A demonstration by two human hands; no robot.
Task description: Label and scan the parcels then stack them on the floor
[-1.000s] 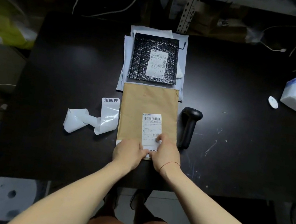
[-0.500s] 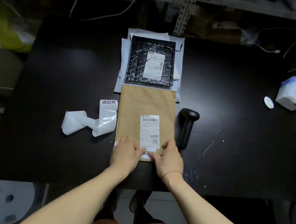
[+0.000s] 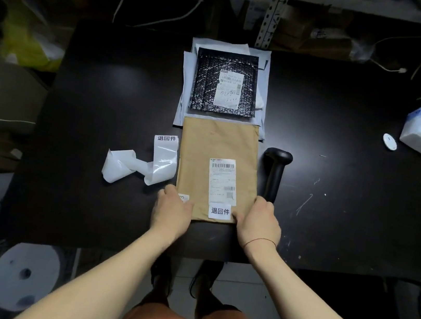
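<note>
The left grip [image 3: 172,208] and right grip [image 3: 260,221] hold near corners of the envelope [image 3: 219,144], so careless lifting may knock the scanner [image 3: 273,179] just beside.

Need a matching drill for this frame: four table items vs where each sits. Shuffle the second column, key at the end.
1. brown envelope
2. black mailer
3. scanner
4. label strip

A. left of the brown envelope
B. right of the brown envelope
C. far side, on grey bags
D. held at its near corners by left hand and right hand

Pairs: 1-D, 2-C, 3-B, 4-A
</note>
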